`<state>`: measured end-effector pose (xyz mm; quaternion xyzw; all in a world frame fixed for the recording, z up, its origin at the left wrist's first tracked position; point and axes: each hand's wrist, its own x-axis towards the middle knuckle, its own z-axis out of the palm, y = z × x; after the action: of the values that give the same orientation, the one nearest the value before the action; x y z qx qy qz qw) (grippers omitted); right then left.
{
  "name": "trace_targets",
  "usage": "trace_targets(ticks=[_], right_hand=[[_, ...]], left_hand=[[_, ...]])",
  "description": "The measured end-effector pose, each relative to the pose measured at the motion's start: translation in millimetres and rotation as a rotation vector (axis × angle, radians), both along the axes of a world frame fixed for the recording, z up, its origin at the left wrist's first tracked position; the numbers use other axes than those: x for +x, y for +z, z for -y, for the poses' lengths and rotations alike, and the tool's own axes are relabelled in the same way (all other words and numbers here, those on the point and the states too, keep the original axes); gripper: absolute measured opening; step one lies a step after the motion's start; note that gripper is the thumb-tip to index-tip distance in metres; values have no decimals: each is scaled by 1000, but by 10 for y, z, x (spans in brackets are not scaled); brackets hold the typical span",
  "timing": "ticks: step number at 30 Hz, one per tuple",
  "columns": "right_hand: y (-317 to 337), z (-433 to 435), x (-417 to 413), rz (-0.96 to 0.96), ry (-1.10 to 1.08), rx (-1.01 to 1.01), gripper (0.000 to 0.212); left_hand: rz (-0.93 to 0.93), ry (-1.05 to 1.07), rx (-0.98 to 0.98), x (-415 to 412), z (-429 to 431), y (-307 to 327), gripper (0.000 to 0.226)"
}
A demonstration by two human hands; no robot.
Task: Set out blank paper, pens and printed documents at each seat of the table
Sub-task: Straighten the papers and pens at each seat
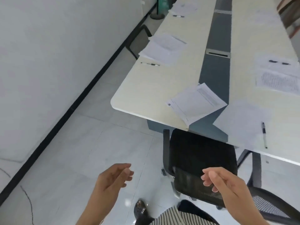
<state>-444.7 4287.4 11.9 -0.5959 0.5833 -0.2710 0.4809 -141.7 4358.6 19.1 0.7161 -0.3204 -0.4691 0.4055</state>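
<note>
My left hand (113, 176) and my right hand (222, 181) hang in front of me, fingers loosely curled, holding nothing, well short of the long cream table (138, 88). A printed document (198, 103) lies at the table's near end, overhanging the edge. To its right a blank sheet (243, 124) carries a pen (264, 134). Further right lies another printed page (277, 80) with two dark pens (279, 62) above it. Along the left side, a paper stack (162, 47) has a pen (150, 64) beside it, and a farther paper set (183, 6) has its own pen (178, 16).
A black mesh chair (201, 159) stands pushed in at the table's near end, right in front of my right hand. Another chair (139, 39) sits at the left side. A grey strip with cable slots (217, 54) runs down the table's middle. White wall and tiled floor lie to the left.
</note>
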Motion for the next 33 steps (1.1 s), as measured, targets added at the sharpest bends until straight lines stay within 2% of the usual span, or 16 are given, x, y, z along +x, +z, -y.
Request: trace_targets(ticks=[1,4,5,6,9,11,14,16,20,24,27,29,33], right_hand=[[27,-10,-26,-2,-51,-11,27],[49,9,-145,-31,-171,-14,60],[24,42,-193,-51,-210,-5,63],[-14,95,-248,-65,-237,1,57],[-129,328,-417,-91,-253,37,21],[-195,565,-479,-97,-239,37,17],[-360,950,-548,-120,-205,32,7],[-444,1140,-581,-118,-195,55,14],[-595,1513,-560,-97,-239,87,12],[-897,1887,-469,-64,-314,270,10],[-1121,2103,-369,-99,-343,388,16],[-1280,2215,-332,-153,-337,444,28],[-1457,2464,-230,-71,-474,543,47]], left_hand=[[-1,-58,-2,15,163,32,16],[-6,-212,-12,-89,611,67,16],[-3,-260,-4,-156,743,70,16],[-3,-300,3,-232,865,69,16],[14,-366,21,-479,1140,52,12],[45,-399,5,-645,1332,60,19],[105,-425,33,-800,1624,-51,14],[116,-457,79,-843,1751,-117,18],[139,-502,156,-838,2166,-236,19],[324,-573,176,-776,2872,-760,13],[552,-696,118,-893,3510,-1264,31],[725,-809,97,-1020,3881,-1565,44],[989,-1015,197,-1050,4166,-1975,59]])
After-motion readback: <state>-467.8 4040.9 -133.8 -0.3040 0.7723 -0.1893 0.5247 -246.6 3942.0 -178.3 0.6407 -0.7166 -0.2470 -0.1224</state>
